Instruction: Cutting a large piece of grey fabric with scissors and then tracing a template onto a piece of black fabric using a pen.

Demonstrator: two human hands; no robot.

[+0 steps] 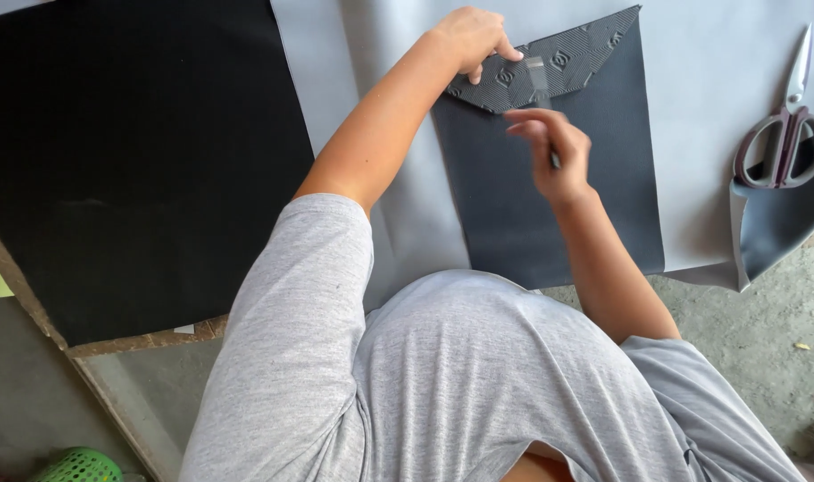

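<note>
Pale grey sheeting (719,107) across the upper frame, scissors (782,134) at right. Dark rubber sheet (550,205) at centre, patterned corner flap (550,62) folded down. Left hand (469,37) pressing flap flat; right hand (554,147) loosely curled, gripping something unclear. Likely to spring back if pressure eases.

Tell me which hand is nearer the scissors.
Right. The right hand hovers over the dark sheet, left of the scissors; the left hand is farther left.
</note>
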